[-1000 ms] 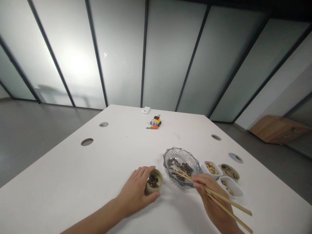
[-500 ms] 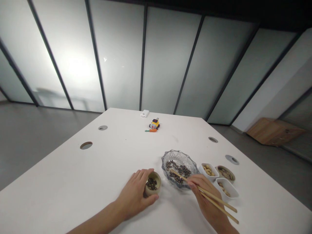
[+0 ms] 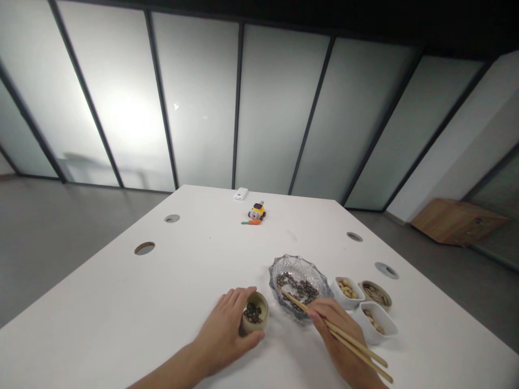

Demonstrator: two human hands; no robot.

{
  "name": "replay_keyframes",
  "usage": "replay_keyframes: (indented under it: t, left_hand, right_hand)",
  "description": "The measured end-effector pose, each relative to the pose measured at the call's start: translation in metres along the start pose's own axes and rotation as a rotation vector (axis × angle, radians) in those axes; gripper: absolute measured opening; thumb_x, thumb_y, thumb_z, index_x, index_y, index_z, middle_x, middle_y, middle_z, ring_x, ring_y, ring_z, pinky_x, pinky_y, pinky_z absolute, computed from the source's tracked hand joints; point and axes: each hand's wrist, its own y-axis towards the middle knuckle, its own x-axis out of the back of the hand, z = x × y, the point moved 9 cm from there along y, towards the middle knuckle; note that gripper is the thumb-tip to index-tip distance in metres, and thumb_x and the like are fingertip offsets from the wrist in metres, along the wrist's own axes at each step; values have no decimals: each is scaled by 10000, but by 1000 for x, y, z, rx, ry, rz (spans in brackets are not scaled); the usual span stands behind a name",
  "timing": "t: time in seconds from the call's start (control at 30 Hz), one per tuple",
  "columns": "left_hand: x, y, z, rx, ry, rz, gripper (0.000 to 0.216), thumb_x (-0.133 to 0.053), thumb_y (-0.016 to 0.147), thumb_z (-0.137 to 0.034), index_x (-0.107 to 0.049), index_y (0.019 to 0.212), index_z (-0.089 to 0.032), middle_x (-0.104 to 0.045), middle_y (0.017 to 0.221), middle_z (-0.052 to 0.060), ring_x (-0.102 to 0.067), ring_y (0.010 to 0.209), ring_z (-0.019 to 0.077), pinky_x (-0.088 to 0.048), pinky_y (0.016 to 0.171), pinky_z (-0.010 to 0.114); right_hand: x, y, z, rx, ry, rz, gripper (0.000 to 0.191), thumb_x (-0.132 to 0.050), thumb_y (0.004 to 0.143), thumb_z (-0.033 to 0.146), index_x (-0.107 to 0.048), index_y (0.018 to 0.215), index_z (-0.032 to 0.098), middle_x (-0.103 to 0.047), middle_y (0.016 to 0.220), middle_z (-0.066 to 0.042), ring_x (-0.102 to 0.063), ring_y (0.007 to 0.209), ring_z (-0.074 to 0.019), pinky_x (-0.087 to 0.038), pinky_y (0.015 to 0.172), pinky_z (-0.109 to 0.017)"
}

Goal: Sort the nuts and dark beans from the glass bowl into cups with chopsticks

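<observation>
My left hand [image 3: 229,332] is wrapped round a small pale cup [image 3: 261,321] standing on the table, fingers at its far side and thumb at its near side. Dark glossy beans [image 3: 252,312] lie inside the cup. A pair of wooden chopsticks [image 3: 357,348] is gripped in my right hand [image 3: 338,335]. Their tips reach over the left part of a scalloped clear glass bowl [image 3: 277,265], which holds many more dark beans [image 3: 302,289]. Whether a bean sits between the tips is too small to tell.
Right of the bowl stand two white dishes [image 3: 352,303] [image 3: 383,337] with nuts and a round dish [image 3: 390,303] with striped seeds. Farther back on the white table [image 3: 182,281] are a yellow toy car [image 3: 257,210], a toy carrot [image 3: 254,222] and a white box-shaped device [image 3: 240,194]. Several round holes pierce the tabletop.
My right hand and the chopsticks have shifted slightly left, with the tips nearer the bowl's left side. The whole view has tipped a little. My left hand still holds the cup.
</observation>
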Motion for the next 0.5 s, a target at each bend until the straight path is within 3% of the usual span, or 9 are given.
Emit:
replay_keyframes:
  t: [0.5]
  left_hand:
    - [1,-1,-3,14,-10,31,741,-760,815,-286,-442,1484,-278,-612,1418,110,-568,1291,329,-421,1151,486]
  right_hand:
    - [-1,-8,-32,-102,-37,-11,294,-610,1012,479,-787,967,249,-778,990,-63,-770,895,-203,-639,800,-264]
